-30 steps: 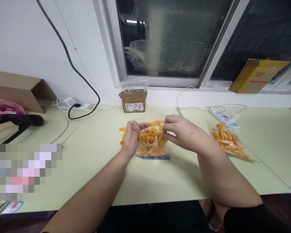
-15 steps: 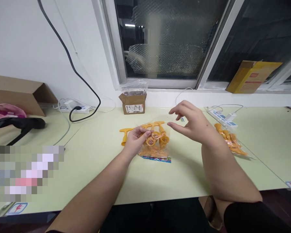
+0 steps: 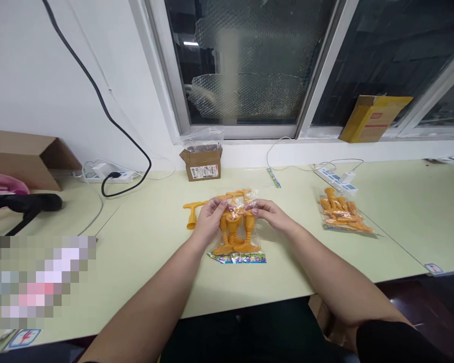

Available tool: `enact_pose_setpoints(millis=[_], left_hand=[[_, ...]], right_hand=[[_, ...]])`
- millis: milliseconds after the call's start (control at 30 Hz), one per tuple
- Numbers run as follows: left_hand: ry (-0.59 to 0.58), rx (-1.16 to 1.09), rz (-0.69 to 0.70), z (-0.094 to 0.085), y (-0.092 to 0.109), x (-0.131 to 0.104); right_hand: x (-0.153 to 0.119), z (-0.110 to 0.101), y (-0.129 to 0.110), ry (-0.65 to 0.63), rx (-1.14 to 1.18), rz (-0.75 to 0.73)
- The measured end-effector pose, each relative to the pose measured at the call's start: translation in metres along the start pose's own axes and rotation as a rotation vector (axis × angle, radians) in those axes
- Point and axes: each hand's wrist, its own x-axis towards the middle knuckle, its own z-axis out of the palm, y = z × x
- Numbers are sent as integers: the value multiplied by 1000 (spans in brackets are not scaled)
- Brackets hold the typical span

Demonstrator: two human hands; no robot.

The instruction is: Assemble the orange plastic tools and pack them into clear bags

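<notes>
Between my two hands is a clear plastic bag (image 3: 237, 258) with a coloured printed edge at its near end. Several yellow plastic T-shaped pieces (image 3: 232, 229) with cup-like ends and ribbed stems show inside it. My left hand (image 3: 212, 214) pinches the bag's far left side, and my right hand (image 3: 268, 213) pinches its far right side. Just beyond the bag, a loose yellow T-shaped piece (image 3: 191, 214) lies at the left of a row of similar pieces, partly hidden by my left hand and the bag.
A second bag of yellow pieces (image 3: 342, 212) lies to the right. Farther back are an open small carton (image 3: 203, 164), a clear bag with a printed strip (image 3: 274, 178) and a power strip (image 3: 336, 181). At left are a black cable (image 3: 102, 101) and a cardboard box (image 3: 18, 151).
My right hand has come down from the air onto the bag and now grips its right side. The bag's near end has tipped up, showing the pieces more upright. The camera view has shifted slightly.
</notes>
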Motion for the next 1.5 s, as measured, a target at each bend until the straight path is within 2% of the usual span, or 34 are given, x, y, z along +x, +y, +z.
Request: enact_pose_setpoints(millis=[133,233,267,367,500,567,633,667,733,833,900,967,1000,1067,1133,1267,1400,1500], left_hand=[[16,35,-72,-3,0,2],[13,57,-137,-5,0,3],[1,71,-143,-6,-1,3],[-89,176,-97,-7,-4,1],[-329,499,29,-6,-5,-7],[-446,639,75,-5,-2,-12],[-523,728,126,-3,1,-15],[-542,760,153,-2,2,-16],[-554,805,199,-2,3,-16],[-550,834,214,-3,4,-16],[-554,860,187,-3,5,-15],[-569,901,141,-2,7,-16],[-578,923,118,-2,8,-17],[-593,957,87,-1,10,-18],[-601,977,84,0,12,-18],[-559,1004,164,-3,11,-15],[-420,1062,292,-8,7,-10],[-287,1157,321,-14,3,-5]], right_hand=[[4,-14,6,63,102,105],[2,-43,1,92,35,155],[1,-56,-1,143,-2,178],[-6,-100,-5,375,-196,192],[-17,-155,-1,805,-561,141],[-23,-172,0,1034,-682,61],[-26,-176,-2,1167,-773,-10],[-26,-172,-4,1169,-814,-30],[-24,-156,-7,1054,-910,-36],[-16,-119,-4,709,-1098,44],[-11,-100,1,476,-1204,167],[-8,-92,6,317,-1288,283],[-7,-93,8,278,-1317,331],[-6,-101,8,270,-1354,409],[-6,-111,5,314,-1367,496],[-7,-121,-3,390,-1358,663],[-6,-117,-2,426,-1312,664],[-4,-117,3,422,-1318,601]])
